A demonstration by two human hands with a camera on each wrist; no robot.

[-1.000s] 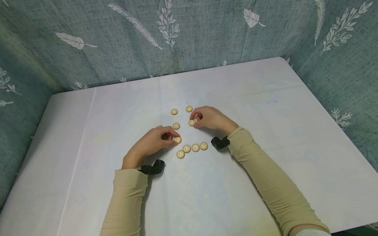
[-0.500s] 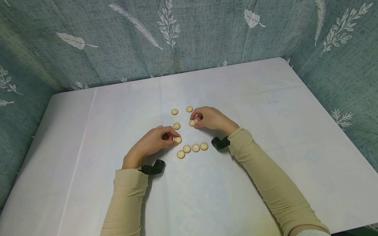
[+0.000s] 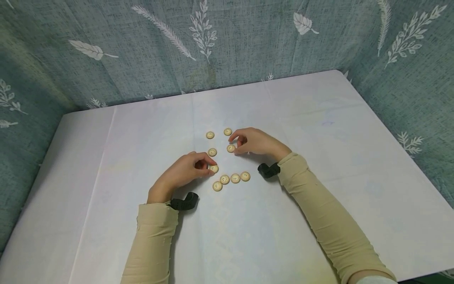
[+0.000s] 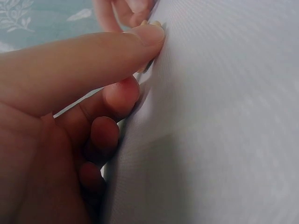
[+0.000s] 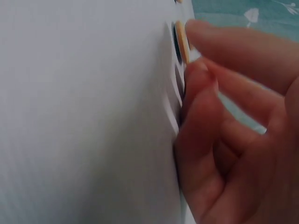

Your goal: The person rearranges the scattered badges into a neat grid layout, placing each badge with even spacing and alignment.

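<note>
button under the left fingers [image 3: 213, 168] lies flat on the white table [image 3: 319, 130], at the upper end of a short curved row; three more buttons [image 3: 235, 178] trail off toward 4 o'clock. left hand [image 3: 184, 170] pinches it narrowly, thumb and forefinger curled, apparently to seat it in line. right hand [image 3: 253, 142], at 1 o'clock, curls its fingertips on a second button [image 3: 231, 148], edge slightly lifted in the wrist view. two loose buttons [image 3: 210, 135] sit at 12 o'clock.
</note>
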